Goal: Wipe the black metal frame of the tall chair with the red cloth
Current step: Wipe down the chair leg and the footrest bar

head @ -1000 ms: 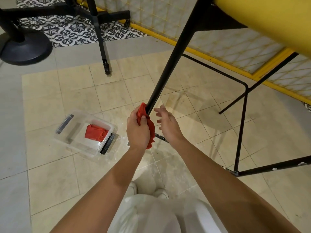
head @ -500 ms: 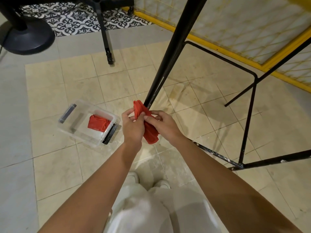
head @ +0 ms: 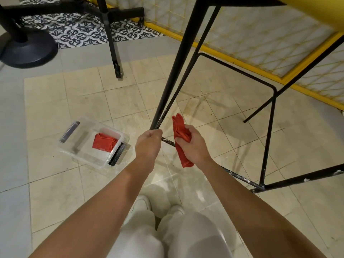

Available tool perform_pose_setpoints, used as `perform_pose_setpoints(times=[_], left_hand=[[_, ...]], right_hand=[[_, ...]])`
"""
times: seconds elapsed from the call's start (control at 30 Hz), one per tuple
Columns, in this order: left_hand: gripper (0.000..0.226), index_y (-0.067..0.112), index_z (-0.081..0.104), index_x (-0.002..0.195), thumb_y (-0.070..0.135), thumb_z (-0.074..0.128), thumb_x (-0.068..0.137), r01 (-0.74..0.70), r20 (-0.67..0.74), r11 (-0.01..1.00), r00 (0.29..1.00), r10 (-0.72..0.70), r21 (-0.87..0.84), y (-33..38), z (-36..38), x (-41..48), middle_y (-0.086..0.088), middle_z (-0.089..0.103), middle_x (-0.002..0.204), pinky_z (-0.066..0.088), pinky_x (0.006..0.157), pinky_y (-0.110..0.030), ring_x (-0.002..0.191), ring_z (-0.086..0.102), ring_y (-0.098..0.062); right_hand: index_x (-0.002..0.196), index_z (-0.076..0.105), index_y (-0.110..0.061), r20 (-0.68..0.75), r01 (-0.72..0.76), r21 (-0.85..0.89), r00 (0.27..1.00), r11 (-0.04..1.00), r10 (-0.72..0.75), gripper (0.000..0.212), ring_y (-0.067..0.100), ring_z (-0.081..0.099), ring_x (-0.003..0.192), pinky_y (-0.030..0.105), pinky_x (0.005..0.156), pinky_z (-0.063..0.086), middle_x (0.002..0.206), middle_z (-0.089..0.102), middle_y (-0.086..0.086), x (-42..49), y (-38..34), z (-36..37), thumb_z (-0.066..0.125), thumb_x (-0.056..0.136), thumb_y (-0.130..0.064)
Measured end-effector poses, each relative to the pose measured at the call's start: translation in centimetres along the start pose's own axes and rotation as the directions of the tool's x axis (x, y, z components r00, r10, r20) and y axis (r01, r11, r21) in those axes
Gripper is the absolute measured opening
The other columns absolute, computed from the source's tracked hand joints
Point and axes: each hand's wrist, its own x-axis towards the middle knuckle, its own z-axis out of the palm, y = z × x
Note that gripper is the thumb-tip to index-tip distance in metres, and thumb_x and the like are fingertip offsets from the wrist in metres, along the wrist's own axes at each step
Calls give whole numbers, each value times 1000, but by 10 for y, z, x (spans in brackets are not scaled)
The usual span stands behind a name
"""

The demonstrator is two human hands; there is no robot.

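The foot of the black chair frame is gripped by the left hand, fingers curled round it. The red cloth is bunched in the closed right hand, just at 3 o'clock of the left. The cloth is best wrapped round the low rail and drawn firmly toward 4 o'clock, with the frame steadied.

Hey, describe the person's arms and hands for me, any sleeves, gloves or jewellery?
Both forearms are bare to the picture's edge, with no sleeve in view. The left hand and right hand wear no gloves, and no watch, bracelet or ring shows. Below are pale trousers and white shoes.
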Motion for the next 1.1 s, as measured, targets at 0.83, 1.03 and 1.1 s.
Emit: perform_pose_setpoints(times=[0.83, 1.03, 1.1], left_hand=[[14, 24, 60, 97, 22, 47, 94, -142, -288, 988, 950, 120, -58, 22, 12, 49, 8, 61, 87, 46, 79, -26, 82, 57, -13], [15, 24, 62, 97, 21, 48, 94, -154, -305, 987, 943, 135, -40, 13, 13, 48, 12, 57, 77, 43, 66, -21, 70, 53, -7], [16, 22, 62, 99, 21, 47, 94, -145, -309, 989, 943, 126, -40, 12, 10, 49, 12, 55, 75, 40, 61, -19, 64, 48, -6]], right_hand=[[129, 48, -37, 380, 503, -668, 864, 548, -330, 67, 18, 48, 92, 27, 67, 43, 138, 44, -17, 90, 5, 36, 51, 81, 11], [126, 50, -39, 347, 500, -706, 861, 501, -371, 66, 17, 54, 98, 33, 71, 50, 131, 51, -17, 96, 3, 31, 53, 79, 8], [121, 54, -36, 295, 441, -715, 894, 542, -338, 64, 19, 56, 100, 37, 74, 53, 127, 53, -14, 99, -4, 37, 53, 76, 10]])
